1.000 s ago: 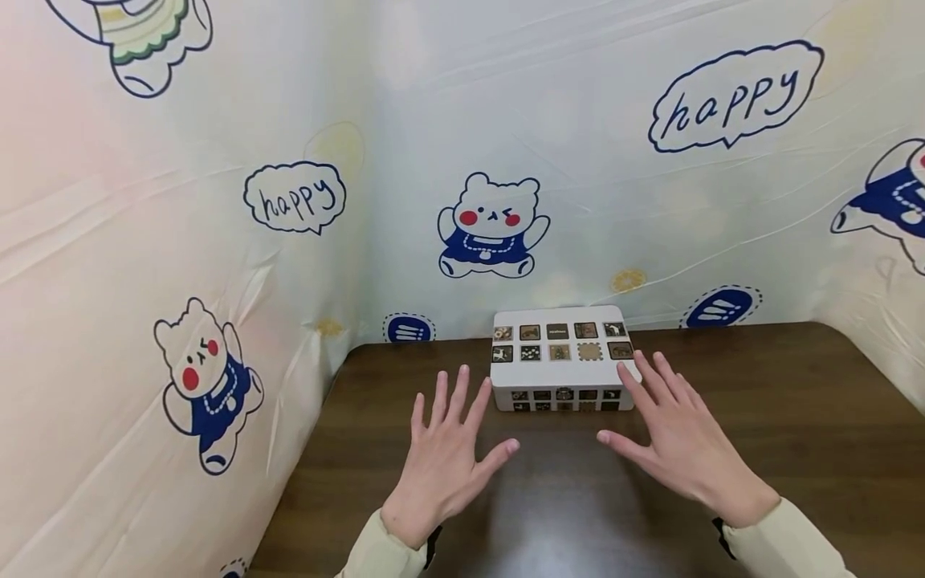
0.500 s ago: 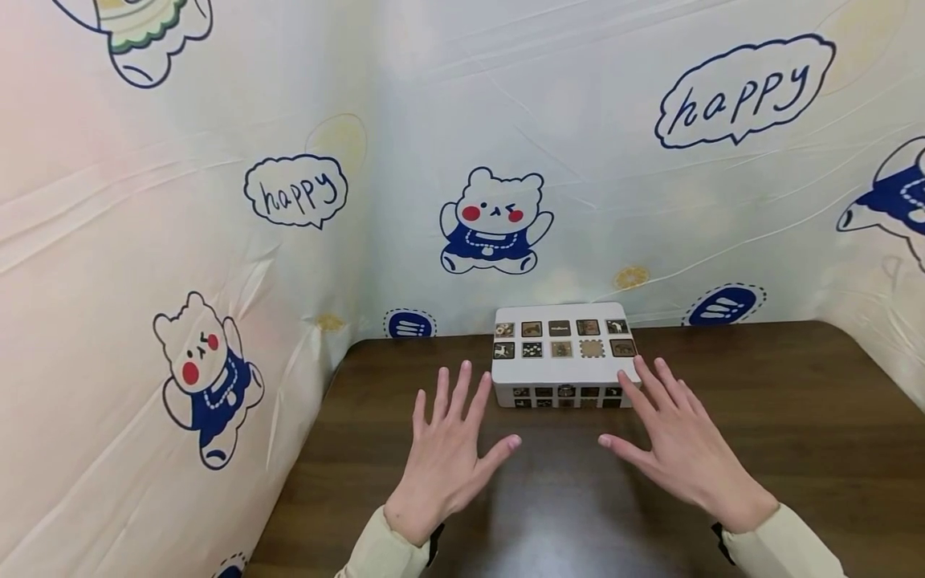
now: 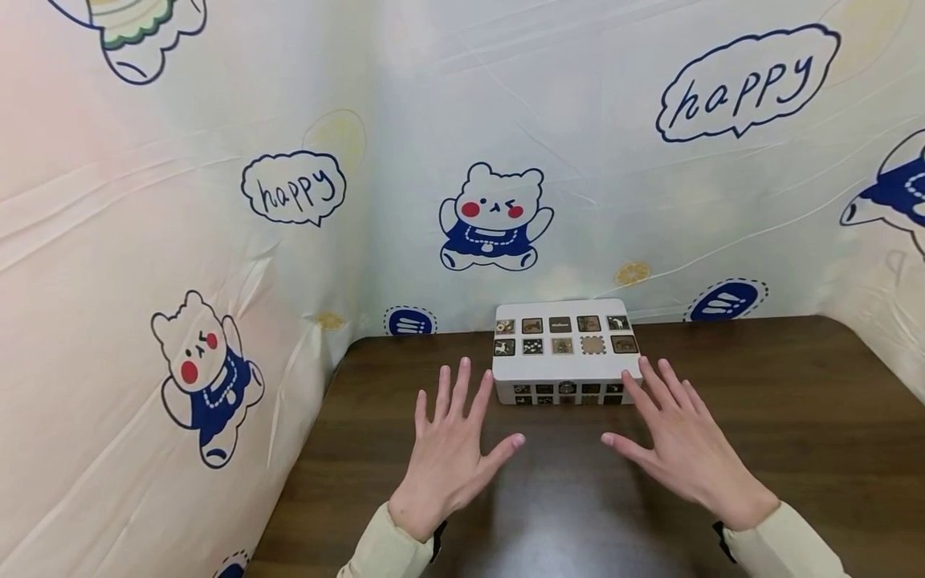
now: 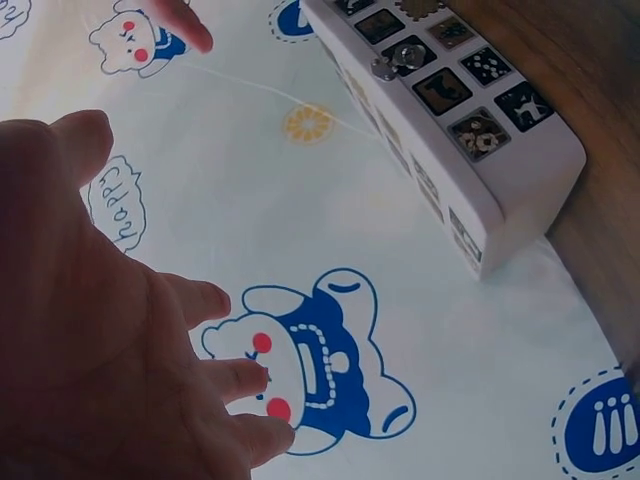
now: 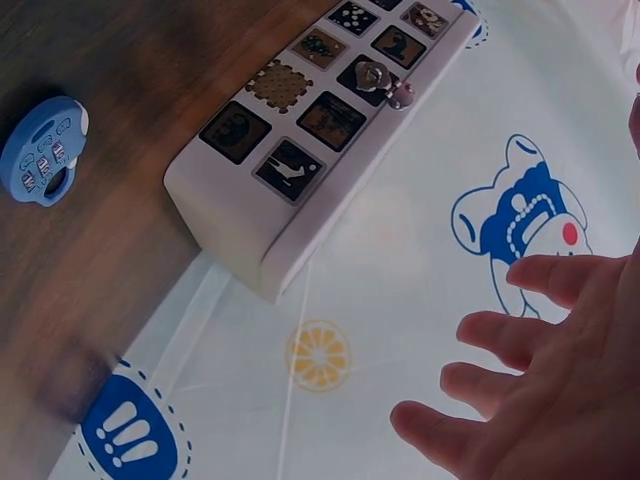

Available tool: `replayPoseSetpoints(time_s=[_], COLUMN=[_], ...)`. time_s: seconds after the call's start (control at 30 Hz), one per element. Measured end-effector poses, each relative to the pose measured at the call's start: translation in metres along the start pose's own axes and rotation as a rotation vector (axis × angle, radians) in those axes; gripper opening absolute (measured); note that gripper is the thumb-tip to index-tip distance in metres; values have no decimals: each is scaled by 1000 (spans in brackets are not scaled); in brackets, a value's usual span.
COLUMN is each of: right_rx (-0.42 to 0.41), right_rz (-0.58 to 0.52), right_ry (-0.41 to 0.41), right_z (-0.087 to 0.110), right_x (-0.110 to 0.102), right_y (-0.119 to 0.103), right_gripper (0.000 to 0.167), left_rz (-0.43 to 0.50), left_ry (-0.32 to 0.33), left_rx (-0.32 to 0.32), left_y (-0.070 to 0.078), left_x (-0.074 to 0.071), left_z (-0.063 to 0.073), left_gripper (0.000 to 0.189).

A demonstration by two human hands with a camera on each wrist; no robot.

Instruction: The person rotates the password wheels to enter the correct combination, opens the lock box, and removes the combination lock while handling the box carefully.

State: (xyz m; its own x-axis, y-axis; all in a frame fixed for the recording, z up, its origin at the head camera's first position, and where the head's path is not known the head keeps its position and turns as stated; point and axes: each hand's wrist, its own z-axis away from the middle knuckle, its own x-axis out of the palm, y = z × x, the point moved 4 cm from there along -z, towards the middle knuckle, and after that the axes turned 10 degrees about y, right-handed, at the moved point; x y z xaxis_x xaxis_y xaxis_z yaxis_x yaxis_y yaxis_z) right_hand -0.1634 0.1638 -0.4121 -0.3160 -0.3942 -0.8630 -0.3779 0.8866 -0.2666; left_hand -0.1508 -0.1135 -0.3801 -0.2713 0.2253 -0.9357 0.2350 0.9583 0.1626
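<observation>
A white box (image 3: 556, 365) with small square pictures on its lid and front stands closed at the back of the table. A metal clasp (image 5: 375, 78) shows on its front in the right wrist view. My left hand (image 3: 448, 457), fingers spread and palm down, is in front of the box's left side, holding nothing. On the other side my right hand (image 3: 690, 457) is spread the same way, its fingertips near the box's right front corner. Whether they touch it cannot be told. A small blue thing with rows of dials (image 5: 45, 150), like a combination lock, lies on the table; the head view does not show it.
The dark wooden table (image 3: 795, 417) has rounded back corners. Pale cloth (image 3: 405, 120) printed with bears and "happy" bubbles hangs behind it and along the left. The box stands close to the back cloth.
Both hands stay spread in nearly the same place. The head view has shifted slightly, so the box and cloth sit a little higher in the picture.
</observation>
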Motion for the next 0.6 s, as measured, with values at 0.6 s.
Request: replayPoseSetpoints(time_s=[0.6], right_rx=[71], right_rz=[-99], right_ry=[-8], right_z=[-6], right_x=[1], right_y=[25], right_gripper=[66], left_rz=[51], left_ry=[-55], left_rx=[17], left_y=[-2], left_x=[11], left_z=[0], left_gripper=[83])
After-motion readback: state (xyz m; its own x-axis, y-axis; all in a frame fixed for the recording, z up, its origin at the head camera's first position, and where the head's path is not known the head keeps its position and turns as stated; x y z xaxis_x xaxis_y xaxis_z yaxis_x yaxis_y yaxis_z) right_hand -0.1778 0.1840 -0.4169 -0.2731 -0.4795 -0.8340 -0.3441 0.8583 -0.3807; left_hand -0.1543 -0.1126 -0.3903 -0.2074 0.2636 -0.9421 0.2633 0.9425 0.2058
